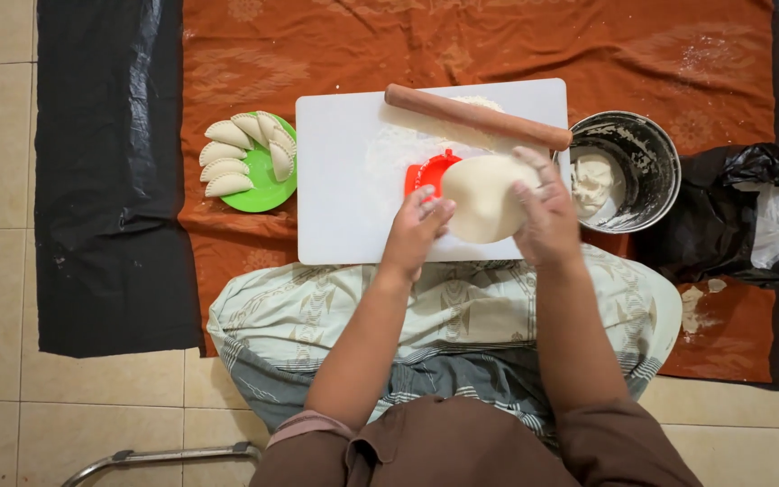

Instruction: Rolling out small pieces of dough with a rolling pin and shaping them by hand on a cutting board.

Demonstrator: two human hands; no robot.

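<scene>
A round sheet of pale dough [482, 197] hangs between both my hands above a white cutting board [344, 180]. My left hand [415, 230] pinches its left edge, and my right hand [545, 212] grips its right side. A red dumpling press [425, 171] lies on the board, partly hidden behind the dough. Across the board's far edge rests a wooden rolling pin [475, 115].
A green plate [263, 185] with several folded dumplings [227, 160] sits left of the board. A metal bowl [646, 149] holding dough [593, 180] stands at the right, beside a black plastic bag [750, 216]. An orange cloth [498, 45] and black sheeting [105, 180] cover the tiled floor.
</scene>
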